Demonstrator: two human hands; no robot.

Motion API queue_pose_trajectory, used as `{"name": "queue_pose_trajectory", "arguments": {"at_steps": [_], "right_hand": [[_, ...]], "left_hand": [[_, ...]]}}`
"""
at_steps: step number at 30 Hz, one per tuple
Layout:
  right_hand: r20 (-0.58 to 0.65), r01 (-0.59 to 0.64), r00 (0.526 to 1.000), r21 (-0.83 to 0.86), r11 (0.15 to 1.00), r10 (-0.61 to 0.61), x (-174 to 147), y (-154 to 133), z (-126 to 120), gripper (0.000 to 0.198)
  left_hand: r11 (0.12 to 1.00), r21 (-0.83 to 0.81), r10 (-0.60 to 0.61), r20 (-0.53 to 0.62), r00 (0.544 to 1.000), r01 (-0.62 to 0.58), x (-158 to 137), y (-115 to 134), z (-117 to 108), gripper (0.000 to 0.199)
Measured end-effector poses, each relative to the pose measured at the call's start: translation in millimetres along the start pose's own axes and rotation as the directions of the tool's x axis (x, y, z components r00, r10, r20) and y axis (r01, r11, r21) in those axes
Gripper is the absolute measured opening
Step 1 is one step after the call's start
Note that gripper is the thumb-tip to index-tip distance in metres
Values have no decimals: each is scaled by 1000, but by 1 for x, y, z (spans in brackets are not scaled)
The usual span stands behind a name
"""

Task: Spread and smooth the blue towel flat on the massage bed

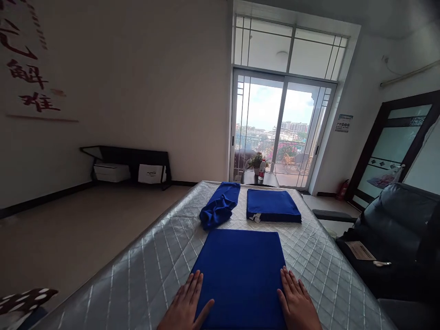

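A flat blue folded cloth [242,275] lies on the silver quilted table cover [154,261] right in front of me. My left hand [188,300] rests along its left edge, fingers stretched out and the thumb lying on the fabric. On the opposite edge my right hand [296,300] lies with its fingers extended and its thumb touching the cloth. Beyond it, a neat stack of folded blue cloths [273,204] with white tags sits to the right. A crumpled blue cloth [220,206] lies to the left of that stack. The near edge of the front cloth is cut off by the frame.
Past the far end stands a small table [249,181] with a bottle [262,169] and a potted plant [256,160]. A black armchair [395,229] is close on the right. Against the left wall is a low black rack [134,158] with white boxes.
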State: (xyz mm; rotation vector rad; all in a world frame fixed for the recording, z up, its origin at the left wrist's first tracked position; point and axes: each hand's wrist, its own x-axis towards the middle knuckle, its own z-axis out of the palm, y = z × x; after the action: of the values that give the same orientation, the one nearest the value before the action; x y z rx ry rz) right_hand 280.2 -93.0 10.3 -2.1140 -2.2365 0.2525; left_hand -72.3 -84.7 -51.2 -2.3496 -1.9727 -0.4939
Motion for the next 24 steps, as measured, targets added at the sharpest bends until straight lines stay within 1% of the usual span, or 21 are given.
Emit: {"name": "queue_pose_trajectory", "arguments": {"at_steps": [3, 8, 11, 18, 21, 24], "right_hand": [[-7, 3, 1000, 2, 1000, -3, 0, 0, -2, 61], [-22, 3, 1000, 7, 1000, -3, 1, 2, -3, 61], [-10, 8, 1000, 8, 1000, -8, 1, 4, -4, 61], [49, 14, 999, -49, 999, -11, -3, 2, -5, 61], [53, 25, 998, -38, 999, -22, -6, 1, -6, 61], [47, 30, 999, -27, 999, -28, -9, 0, -8, 61]], "left_hand": [[999, -27, -33, 13, 999, 33, -1, 1, -2, 79], [997, -77, 26, -28, 999, -28, -9, 3, -8, 73], [996, -84, 24, -51, 998, -29, -10, 3, -9, 72], [996, -88, -3, -23, 1000, 1, -7, 0, -2, 76], [996, -86, -2, -37, 999, -1, -8, 3, -5, 75], [997, -72, -16, -27, 1000, 14, -10, 7, -10, 77]]}}
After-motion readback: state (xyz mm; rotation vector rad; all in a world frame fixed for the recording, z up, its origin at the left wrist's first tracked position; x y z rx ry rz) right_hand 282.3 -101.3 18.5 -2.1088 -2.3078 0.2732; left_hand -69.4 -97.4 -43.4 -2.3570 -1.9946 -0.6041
